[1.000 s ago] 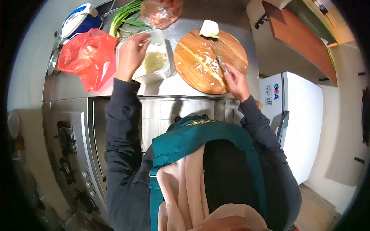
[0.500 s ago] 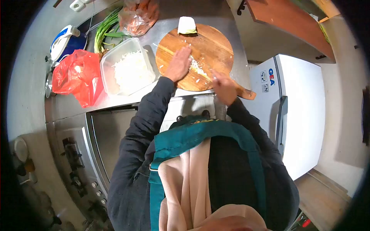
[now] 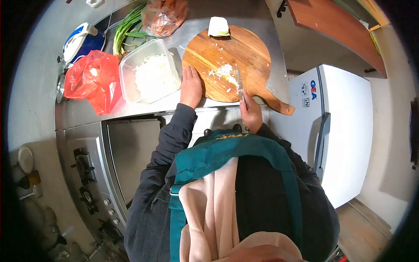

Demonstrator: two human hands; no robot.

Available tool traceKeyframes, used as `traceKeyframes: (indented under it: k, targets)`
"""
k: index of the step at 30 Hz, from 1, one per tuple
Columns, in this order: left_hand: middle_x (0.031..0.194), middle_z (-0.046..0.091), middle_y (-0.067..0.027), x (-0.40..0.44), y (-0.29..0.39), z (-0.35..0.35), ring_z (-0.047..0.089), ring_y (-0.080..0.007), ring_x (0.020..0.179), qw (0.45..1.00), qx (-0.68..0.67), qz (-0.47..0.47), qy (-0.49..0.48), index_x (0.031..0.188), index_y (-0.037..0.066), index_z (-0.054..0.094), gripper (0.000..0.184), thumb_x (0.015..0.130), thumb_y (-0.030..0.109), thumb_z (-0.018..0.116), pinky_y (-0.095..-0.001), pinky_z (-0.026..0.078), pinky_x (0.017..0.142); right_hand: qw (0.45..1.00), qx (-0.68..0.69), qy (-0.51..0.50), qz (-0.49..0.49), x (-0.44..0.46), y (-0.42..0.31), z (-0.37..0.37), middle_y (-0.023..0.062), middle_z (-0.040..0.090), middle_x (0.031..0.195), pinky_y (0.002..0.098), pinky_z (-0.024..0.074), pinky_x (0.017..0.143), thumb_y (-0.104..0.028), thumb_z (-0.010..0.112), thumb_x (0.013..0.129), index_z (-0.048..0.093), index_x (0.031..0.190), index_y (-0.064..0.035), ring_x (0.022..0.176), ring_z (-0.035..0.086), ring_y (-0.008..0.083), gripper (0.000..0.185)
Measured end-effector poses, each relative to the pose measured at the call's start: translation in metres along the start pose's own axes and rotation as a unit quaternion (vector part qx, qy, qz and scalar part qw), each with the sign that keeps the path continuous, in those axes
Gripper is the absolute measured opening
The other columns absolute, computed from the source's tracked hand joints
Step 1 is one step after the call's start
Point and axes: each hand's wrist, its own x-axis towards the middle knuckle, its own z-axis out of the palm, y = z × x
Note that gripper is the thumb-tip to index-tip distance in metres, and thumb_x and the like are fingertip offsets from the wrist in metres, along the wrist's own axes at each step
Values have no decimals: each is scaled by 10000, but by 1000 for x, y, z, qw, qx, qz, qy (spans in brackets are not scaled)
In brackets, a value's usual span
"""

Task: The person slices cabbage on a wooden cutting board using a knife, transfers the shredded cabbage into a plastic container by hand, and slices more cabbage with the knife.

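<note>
My right hand (image 3: 250,112) grips a knife (image 3: 239,83), its blade lying over the round wooden cutting board (image 3: 198,50) and pointing away from me. Beside the blade is a small heap of shredded white cabbage (image 3: 225,72), with loose bits scattered around it. My left hand (image 3: 191,89) rests at the board's left edge, fingers stretched out and holding nothing. At the far edge of the board sits a pale cabbage chunk (image 3: 218,27). Left of my left hand stands a clear plastic container (image 3: 126,74) with a pile of shredded cabbage (image 3: 152,76) inside.
On the steel counter (image 3: 87,118) lie a red plastic bag (image 3: 94,78), green onions (image 3: 124,32) and a clear bag of carrots (image 3: 163,18). A blue and white appliance (image 3: 83,43) stands at the left. A white fridge (image 3: 347,131) is to my right, a stove (image 3: 89,168) lower left.
My left hand has moved left, from the board's middle to its edge, uncovering the shreds. My right hand has drawn slightly toward me, and the knife now shows clearly. The view has shifted slightly.
</note>
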Motion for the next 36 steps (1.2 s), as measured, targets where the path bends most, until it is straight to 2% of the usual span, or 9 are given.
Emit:
traceKeyframes:
  k: [4,7,11,13,21,26,29,31,36]
  targets:
    - [1254,434,-317,-7,25,-8,418,-415,1192,999,4,33,44,1202,-153,409,440,782,-27,440,-393,346,1013,996,-53,-28,-63,5,-17,3,257,563,1111,378,450,855,-99,497,856,459,1246,23,1022,560,366,410]
    - [1107,533,-255,3,28,-12,485,-412,1073,949,-316,13,11,1146,-50,495,447,700,-70,510,-433,402,908,995,-78,-56,13,24,-10,-6,259,561,1110,384,445,867,-129,477,844,473,1234,19,1024,556,374,417]
    - [1093,540,-252,49,6,2,487,-406,1063,949,-316,-4,15,1122,-37,522,419,705,-69,504,-424,399,911,1000,-9,-24,-2,52,11,-23,253,573,1089,383,444,870,-151,453,840,520,1192,18,1027,561,361,396]
    - [1042,549,-241,69,4,-3,491,-391,1046,959,-252,125,-31,1072,-38,544,356,719,-60,496,-408,402,898,995,-41,-87,5,63,1,-27,244,580,1089,378,446,873,-145,465,834,540,1175,16,1022,569,347,385]
    - [981,553,-179,52,7,-15,547,-341,912,931,-286,204,-97,1042,28,564,369,675,15,596,-370,458,772,990,-84,-47,-100,37,-3,-37,250,583,1061,384,455,849,-116,473,838,534,1188,14,979,581,354,379]
    - [988,556,-164,57,-3,-27,547,-337,966,966,-212,78,-130,1103,30,557,423,683,49,606,-371,453,811,984,-154,-17,-91,25,0,-29,246,590,1039,395,462,814,-106,471,846,518,1209,14,927,586,360,385]
    - [1058,521,-188,48,8,-27,531,-345,1003,948,-215,60,-228,1159,18,530,528,660,84,688,-378,438,873,982,-121,-34,-140,15,2,-10,178,631,930,300,490,718,-100,478,878,492,1247,2,757,621,212,384]
    - [1067,516,-191,41,14,-23,530,-345,1009,943,-243,52,-220,1167,8,523,558,651,95,718,-371,439,878,992,16,-110,64,9,-7,-2,206,608,933,341,486,730,-109,458,880,485,1250,-4,772,607,240,386]
    - [1084,512,-189,25,31,-21,562,-320,969,942,-290,-6,-170,1171,-23,511,584,659,106,759,-349,467,838,983,90,-127,97,8,-18,9,98,582,726,274,460,559,-106,468,878,480,1267,-20,568,541,132,398]
